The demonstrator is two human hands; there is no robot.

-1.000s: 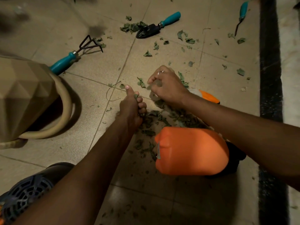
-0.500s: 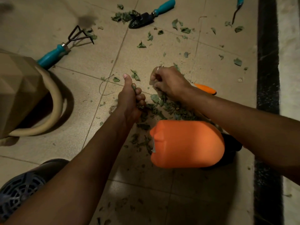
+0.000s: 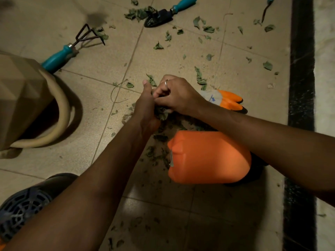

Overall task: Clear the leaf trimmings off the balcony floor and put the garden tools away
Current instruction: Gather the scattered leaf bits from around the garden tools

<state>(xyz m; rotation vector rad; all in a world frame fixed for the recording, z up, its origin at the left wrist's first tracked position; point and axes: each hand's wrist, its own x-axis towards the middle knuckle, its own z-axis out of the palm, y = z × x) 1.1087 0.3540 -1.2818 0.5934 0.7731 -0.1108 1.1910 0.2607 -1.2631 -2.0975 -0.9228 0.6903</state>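
Balcony floor (image 3: 101, 73): mostly unswept, early stage. Orange jug (image 3: 208, 156) just this side of grip. Hand rake (image 3: 72, 48) far left of grip, trowel (image 3: 163, 14) well beyond: neither put away. Left hand (image 3: 146, 107) fisted round leaf trimmings (image 3: 162, 114); right hand (image 3: 178, 95) pinches more into it. Loose pieces lie all round.

thin silver ring (image 3: 167, 82) on a right hand (image 3: 178, 96) finger; dark blue lattice-patterned shoe (image 3: 23, 209) low, left of the left hand (image 3: 146, 109).

Orange, teal and green on the beige tiled floor (image 3: 90, 91)
Beyond the orange container (image 3: 210, 156): green leaf trimmings (image 3: 200, 78), a teal-handled black trowel (image 3: 163, 15), a teal-handled rake (image 3: 72, 49) and an orange, black-tipped glove (image 3: 230, 101).
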